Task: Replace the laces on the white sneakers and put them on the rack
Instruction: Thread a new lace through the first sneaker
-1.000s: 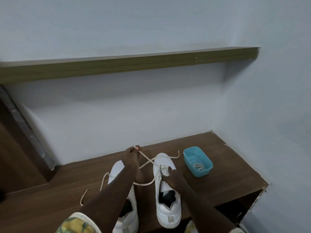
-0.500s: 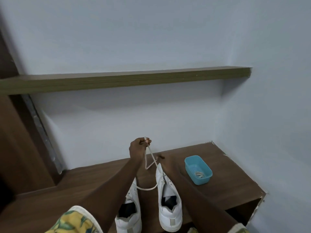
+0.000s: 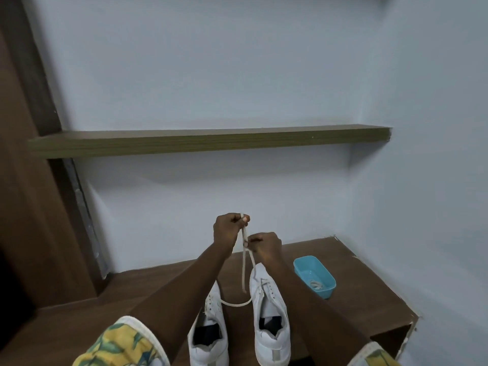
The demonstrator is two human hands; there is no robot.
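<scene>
Lace (image 3: pixel 243 270) pinched by left hand (image 3: pixel 227 230) and right hand (image 3: pixel 266 247) above sneakers (image 3: pixel 270 313).

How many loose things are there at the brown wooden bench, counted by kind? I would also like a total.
White low-top sneakers: 2
Cream shoelaces: 2, one pinched by the left hand and the right hand, one coiled in the tub
Blue plastic tub: 1
Total: 5
</scene>
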